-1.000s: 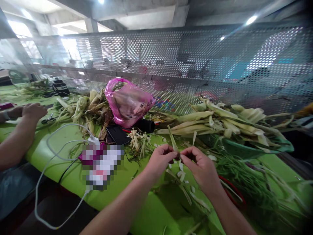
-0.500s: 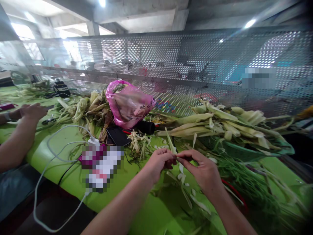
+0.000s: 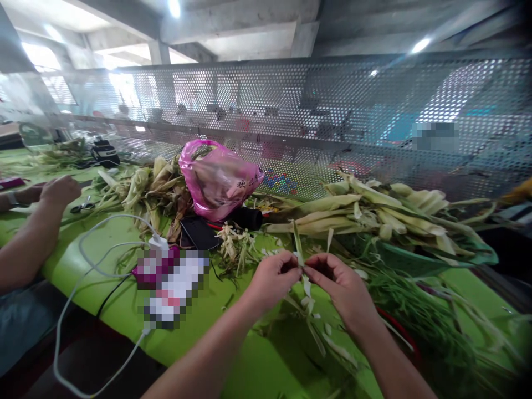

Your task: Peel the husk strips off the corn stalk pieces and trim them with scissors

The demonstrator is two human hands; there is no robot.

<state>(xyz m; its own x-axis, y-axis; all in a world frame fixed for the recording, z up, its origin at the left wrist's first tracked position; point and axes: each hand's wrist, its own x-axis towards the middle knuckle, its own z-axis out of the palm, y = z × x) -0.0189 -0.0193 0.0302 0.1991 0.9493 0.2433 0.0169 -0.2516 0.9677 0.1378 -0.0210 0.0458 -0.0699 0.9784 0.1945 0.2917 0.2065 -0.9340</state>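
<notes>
My left hand (image 3: 272, 276) and my right hand (image 3: 339, 287) meet over the green table (image 3: 95, 260), fingers pinched together. Between the fingertips runs a narrow green leaf strip (image 3: 298, 242) that stands up above the hands, with pale pieces hanging below. Both hands are closed on this strip. Small white and green scraps (image 3: 311, 310) lie on the table just under the hands.
A pile of pale husked stalks (image 3: 374, 208) lies at the right on a green tray (image 3: 415, 257). A pink plastic bag (image 3: 218, 177), a black phone (image 3: 199, 230) and a white cable (image 3: 95, 244) sit left of centre. Another person's arm (image 3: 29, 233) rests at far left. A perforated metal screen (image 3: 291, 111) backs the table.
My hands have stayed together on the strip, shifting only slightly; the strip's upper end now stands more upright. The view has tilted a little.
</notes>
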